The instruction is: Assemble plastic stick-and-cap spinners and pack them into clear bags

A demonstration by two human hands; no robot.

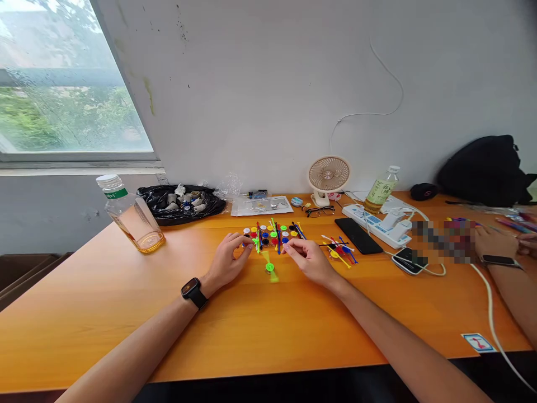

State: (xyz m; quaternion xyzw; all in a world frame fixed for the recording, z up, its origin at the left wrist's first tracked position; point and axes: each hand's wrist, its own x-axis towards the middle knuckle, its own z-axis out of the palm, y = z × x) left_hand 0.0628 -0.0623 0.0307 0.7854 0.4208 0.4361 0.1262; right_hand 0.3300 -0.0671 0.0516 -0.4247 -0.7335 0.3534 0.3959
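On the table [84, 322], from the spinner [269, 267], the discs [265, 242] lie at twelve o'clock, the fan [328, 174] at one, the phone [358, 235] at two, the large bottle [135, 221] at ten.

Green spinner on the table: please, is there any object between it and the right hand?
Nothing visible stands directly between the right hand and the green spinner; the tabletop shows there. The coloured sticks lie close by, on the wall side of the spinner.
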